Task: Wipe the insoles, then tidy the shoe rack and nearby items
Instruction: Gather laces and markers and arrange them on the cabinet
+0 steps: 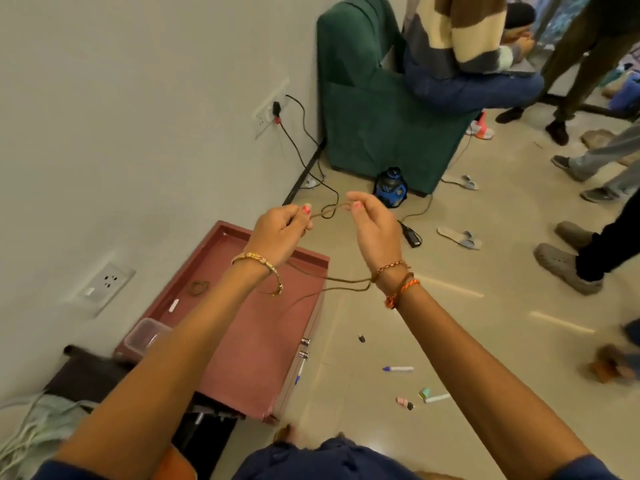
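From the head view, we hold a thin brown cord [332,211] up above the reddish shoe rack [249,341], our left hand [282,233] pinching one end and our right hand [372,226] pinching the other. Between the hands the cord runs roughly left to right with a loose loop, perhaps a half-formed knot, though it is too thin to be sure. Its tails trail down toward our right wrist and the rack top. We judge the risks thus: pulling apart could cinch the loop tight, and the slack tails could snag our wrist threads [398,282].
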